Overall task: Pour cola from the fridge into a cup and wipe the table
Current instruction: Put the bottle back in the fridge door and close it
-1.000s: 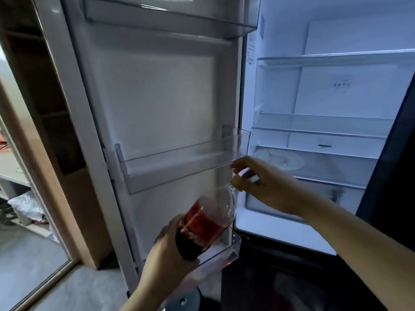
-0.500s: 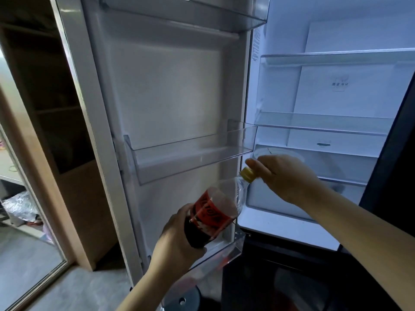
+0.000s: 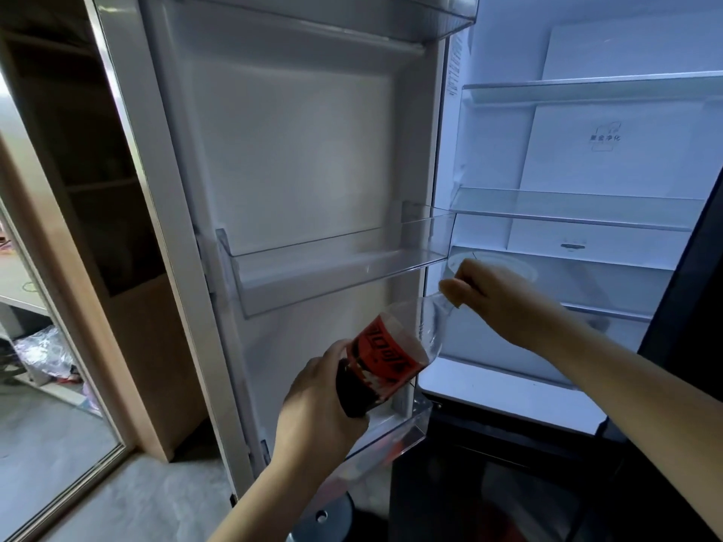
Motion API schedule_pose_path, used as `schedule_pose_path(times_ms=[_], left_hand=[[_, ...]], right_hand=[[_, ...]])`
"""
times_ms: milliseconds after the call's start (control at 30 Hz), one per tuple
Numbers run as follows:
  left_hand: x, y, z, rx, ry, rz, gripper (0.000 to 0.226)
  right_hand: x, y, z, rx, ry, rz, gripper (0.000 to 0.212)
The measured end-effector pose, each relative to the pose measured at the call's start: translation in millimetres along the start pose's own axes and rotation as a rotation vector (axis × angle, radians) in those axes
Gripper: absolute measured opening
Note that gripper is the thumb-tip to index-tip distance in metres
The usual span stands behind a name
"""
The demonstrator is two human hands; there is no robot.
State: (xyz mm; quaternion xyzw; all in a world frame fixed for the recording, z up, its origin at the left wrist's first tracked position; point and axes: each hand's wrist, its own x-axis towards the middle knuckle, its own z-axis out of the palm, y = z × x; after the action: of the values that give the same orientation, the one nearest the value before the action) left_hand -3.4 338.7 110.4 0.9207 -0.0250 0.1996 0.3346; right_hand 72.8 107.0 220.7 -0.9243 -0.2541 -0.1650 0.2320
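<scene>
Left grip (image 3: 317, 408) was wrapped round the dark bottom of a tilted clear plastic cola bottle with a red label (image 3: 385, 356) — right grip (image 3: 495, 297) pinched its top end.

Two arms of one person are in view, both uncovered. The left hand (image 3: 317, 408) is in the lower middle of the frame and shows its back side with the knuckles. The left forearm (image 3: 266, 498) is bare down to the bottom edge. The right hand (image 3: 493, 295) is right of the centre, and its fingers (image 3: 450, 287) look a little blurred. The right forearm (image 3: 626, 389) is slim and bare up to the right edge.
</scene>
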Motion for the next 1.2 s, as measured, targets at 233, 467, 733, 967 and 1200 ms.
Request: schedule_pose_path(times_ms=[233, 467, 733, 967, 1200], left_hand=[[2, 6, 0, -0.099, -0.087, 0.010, 0.070], [1, 11, 5, -0.054, -0.063, 0.031, 0.056], [2, -1, 7, -0.056, -0.072, 0.080, 0.063], [-7, -4, 14, -0.127, 0.000, 0.101, 0.071], [-14, -12, 19, -0.082, 0.090, 0.073, 0.075]], right_hand=[[-3, 12, 6, -0.234, 0.377, -0.639, 0.024], [9, 10, 3, -0.323, 0.318, -0.409, 0.020], [-5, 10, 4, -0.205, 0.392, -0.779, 0.032], [12, -3, -8, -0.343, 0.317, -0.827, 0.029], [-3, -17, 9, -0.332, 0.243, -0.399, 0.049]])
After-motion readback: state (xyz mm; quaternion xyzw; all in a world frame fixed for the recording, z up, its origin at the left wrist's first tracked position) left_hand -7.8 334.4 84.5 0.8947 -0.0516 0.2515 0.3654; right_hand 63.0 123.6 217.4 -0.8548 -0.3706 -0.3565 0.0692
